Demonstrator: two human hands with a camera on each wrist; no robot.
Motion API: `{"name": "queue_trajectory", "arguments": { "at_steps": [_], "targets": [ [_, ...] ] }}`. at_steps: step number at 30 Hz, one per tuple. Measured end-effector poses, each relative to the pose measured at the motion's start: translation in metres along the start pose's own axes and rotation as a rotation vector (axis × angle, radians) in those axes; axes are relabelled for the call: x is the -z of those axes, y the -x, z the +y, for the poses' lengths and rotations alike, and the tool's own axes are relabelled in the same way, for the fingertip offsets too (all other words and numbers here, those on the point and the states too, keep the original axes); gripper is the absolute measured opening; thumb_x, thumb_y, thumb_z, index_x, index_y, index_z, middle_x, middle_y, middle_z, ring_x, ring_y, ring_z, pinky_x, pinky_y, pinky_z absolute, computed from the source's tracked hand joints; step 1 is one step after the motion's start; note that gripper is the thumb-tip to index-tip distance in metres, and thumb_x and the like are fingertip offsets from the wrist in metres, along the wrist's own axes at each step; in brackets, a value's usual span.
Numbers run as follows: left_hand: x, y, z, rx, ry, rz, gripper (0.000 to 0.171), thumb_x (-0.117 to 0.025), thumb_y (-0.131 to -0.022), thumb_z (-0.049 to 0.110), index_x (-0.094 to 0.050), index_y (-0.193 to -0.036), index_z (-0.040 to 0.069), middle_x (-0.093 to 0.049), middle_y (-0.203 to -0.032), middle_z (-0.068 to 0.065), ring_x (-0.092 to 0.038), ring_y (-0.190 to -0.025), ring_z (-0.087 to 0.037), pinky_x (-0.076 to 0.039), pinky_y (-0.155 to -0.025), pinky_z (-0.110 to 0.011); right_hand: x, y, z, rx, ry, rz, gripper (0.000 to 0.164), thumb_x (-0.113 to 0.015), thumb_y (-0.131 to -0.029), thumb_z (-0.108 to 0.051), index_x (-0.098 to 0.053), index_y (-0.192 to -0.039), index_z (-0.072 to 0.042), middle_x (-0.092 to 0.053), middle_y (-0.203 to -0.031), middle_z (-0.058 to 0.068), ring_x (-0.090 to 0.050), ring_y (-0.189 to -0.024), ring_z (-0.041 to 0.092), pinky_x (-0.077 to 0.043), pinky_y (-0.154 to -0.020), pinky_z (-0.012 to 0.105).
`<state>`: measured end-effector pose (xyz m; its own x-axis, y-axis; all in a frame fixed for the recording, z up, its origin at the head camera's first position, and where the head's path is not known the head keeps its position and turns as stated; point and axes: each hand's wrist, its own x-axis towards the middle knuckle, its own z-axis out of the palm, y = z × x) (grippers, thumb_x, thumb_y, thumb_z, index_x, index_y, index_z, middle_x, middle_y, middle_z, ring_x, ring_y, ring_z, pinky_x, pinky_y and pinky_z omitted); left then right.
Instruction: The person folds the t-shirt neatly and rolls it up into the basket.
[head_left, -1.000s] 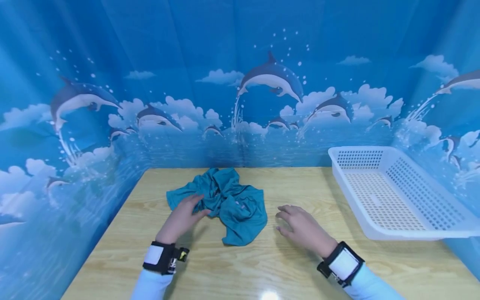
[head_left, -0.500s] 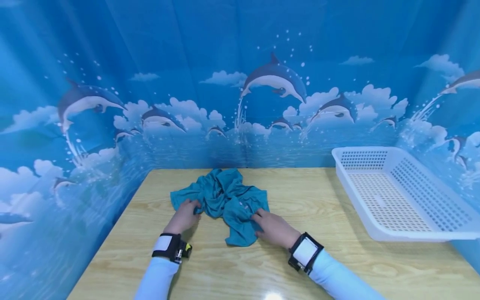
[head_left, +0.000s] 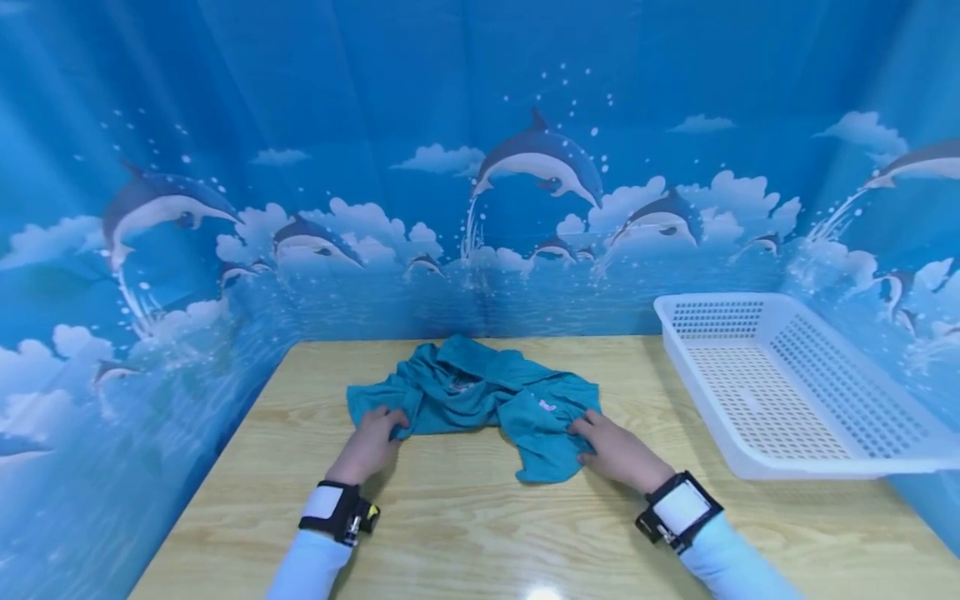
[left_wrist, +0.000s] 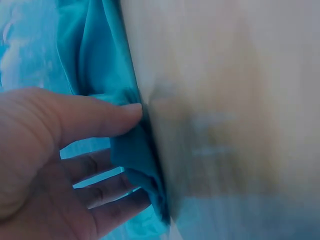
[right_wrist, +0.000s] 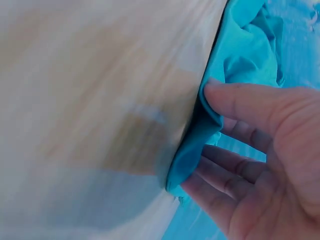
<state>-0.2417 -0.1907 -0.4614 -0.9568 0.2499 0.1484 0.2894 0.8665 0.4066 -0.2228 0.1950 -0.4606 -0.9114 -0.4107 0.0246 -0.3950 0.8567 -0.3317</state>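
Observation:
A crumpled teal cloth garment (head_left: 480, 392) lies across the far middle of the table, with a small pale mark on its right part. At its left end, my left hand (head_left: 371, 442) pinches the near edge; in the left wrist view the thumb presses the teal fabric (left_wrist: 95, 55) against the fingers. My right hand (head_left: 622, 450) grips the right end. The right wrist view has the fabric (right_wrist: 245, 55) folded between thumb and fingers. Both hands stay low by the tabletop. The garment's exact kind is hidden by its folds.
A white perforated plastic basket (head_left: 701, 400) stands on the right side of the wooden table (head_left: 450, 533). Behind and at both sides hangs a blue curtain (head_left: 375, 100) printed with dolphins, meeting the table's far edge.
Both hands have come onto the garment and taken hold of it. My right hand then moved right, drawing the garment's right side out, so the cloth is now wider and less bunched.

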Motion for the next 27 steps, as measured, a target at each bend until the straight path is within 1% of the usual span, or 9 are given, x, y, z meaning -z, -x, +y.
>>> {"name": "queue_trajectory", "arguments": {
  "at_steps": [6, 10, 13, 16, 19, 21, 24, 26, 27],
  "targets": [
    [-0.013, 0.006, 0.028, -0.096, -0.02, -0.035, 0.023, -0.067, -0.082, 0.001, -0.066, -0.105, 0.006, -0.058, -0.102, -0.009, -0.053, -0.1, -0.031, -0.048, -0.082, -0.045, 0.01, 0.035, 0.027, -0.07, 0.036, 0.024, 0.038, -0.07, -0.085, -0.019, -0.06, -0.119, -0.008, -0.053, -0.108, 0.006, -0.058, -0.099, 0.021, -0.052, -0.082, 0.042],
    [-0.019, 0.012, 0.047, -0.14, -0.037, -0.097, 0.028, -0.068, -0.084, 0.006, -0.064, -0.111, 0.006, -0.057, -0.106, -0.01, -0.052, -0.102, -0.03, -0.049, -0.081, -0.044, 0.014, 0.061, 0.04, -0.088, 0.033, 0.035, 0.039, -0.07, -0.084, -0.019, -0.059, -0.12, -0.006, -0.053, -0.107, 0.006, -0.058, -0.097, 0.021, -0.052, -0.08, 0.042],
    [-0.021, 0.015, 0.056, -0.148, -0.041, -0.16, 0.033, -0.068, -0.085, 0.011, -0.061, -0.117, 0.006, -0.055, -0.108, -0.01, -0.05, -0.103, -0.028, -0.049, -0.08, -0.044, 0.015, 0.075, 0.047, -0.101, -0.015, 0.037, 0.038, -0.07, -0.084, -0.015, -0.059, -0.12, -0.006, -0.054, -0.111, 0.008, -0.059, -0.101, 0.024, -0.051, -0.083, 0.044],
    [-0.02, 0.014, 0.061, -0.122, -0.037, -0.195, 0.039, -0.068, -0.086, 0.017, -0.058, -0.123, 0.006, -0.054, -0.111, -0.011, -0.051, -0.103, -0.027, -0.049, -0.08, -0.043, 0.017, 0.082, 0.049, -0.104, -0.057, 0.029, 0.04, -0.068, -0.084, -0.01, -0.058, -0.122, -0.004, -0.054, -0.118, 0.012, -0.058, -0.109, 0.032, -0.049, -0.088, 0.048],
    [-0.018, 0.007, 0.065, -0.097, -0.023, -0.151, 0.048, -0.067, -0.087, 0.019, -0.052, -0.13, 0.005, -0.052, -0.12, -0.016, -0.051, -0.111, -0.031, -0.049, -0.085, -0.047, 0.019, 0.084, 0.04, -0.131, -0.068, 0.037, 0.045, -0.068, -0.084, -0.009, -0.056, -0.127, -0.002, -0.052, -0.126, 0.017, -0.054, -0.115, 0.038, -0.047, -0.092, 0.052],
    [-0.017, 0.0, 0.067, -0.085, -0.009, -0.108, 0.054, -0.066, -0.089, 0.019, -0.046, -0.137, 0.006, -0.05, -0.128, -0.019, -0.048, -0.119, -0.035, -0.048, -0.091, -0.05, 0.019, 0.082, 0.029, -0.138, -0.053, 0.068, 0.045, -0.069, -0.083, -0.012, -0.056, -0.126, -0.003, -0.053, -0.124, 0.015, -0.056, -0.114, 0.036, -0.048, -0.091, 0.051],
    [-0.017, -0.013, 0.07, -0.101, 0.003, -0.064, 0.058, -0.063, -0.091, 0.016, -0.04, -0.144, 0.011, -0.043, -0.14, -0.021, -0.038, -0.13, -0.04, -0.042, -0.099, -0.054, 0.017, 0.078, 0.01, -0.112, -0.026, 0.137, 0.038, -0.072, -0.082, -0.023, -0.062, -0.115, -0.006, -0.057, -0.11, 0.007, -0.06, -0.099, 0.023, -0.052, -0.083, 0.042],
    [-0.02, -0.021, 0.071, -0.118, -0.017, -0.067, 0.057, -0.061, -0.092, 0.015, -0.04, -0.145, 0.015, -0.04, -0.144, -0.02, -0.036, -0.134, -0.039, -0.04, -0.102, -0.054, 0.013, 0.074, -0.002, -0.101, -0.012, 0.153, 0.034, -0.073, -0.081, -0.034, -0.064, -0.102, -0.01, -0.055, -0.097, 0.0, -0.056, -0.084, 0.012, -0.051, -0.071, 0.033],
    [-0.021, -0.024, 0.071, -0.132, -0.033, -0.068, 0.055, -0.06, -0.092, 0.014, -0.041, -0.144, 0.016, -0.04, -0.144, -0.019, -0.035, -0.134, -0.039, -0.039, -0.103, -0.053, 0.011, 0.072, -0.006, -0.098, 0.0, 0.148, 0.035, -0.073, -0.08, -0.04, -0.064, -0.097, -0.011, -0.053, -0.092, -0.002, -0.052, -0.078, 0.009, -0.049, -0.066, 0.03]
  ]
}}
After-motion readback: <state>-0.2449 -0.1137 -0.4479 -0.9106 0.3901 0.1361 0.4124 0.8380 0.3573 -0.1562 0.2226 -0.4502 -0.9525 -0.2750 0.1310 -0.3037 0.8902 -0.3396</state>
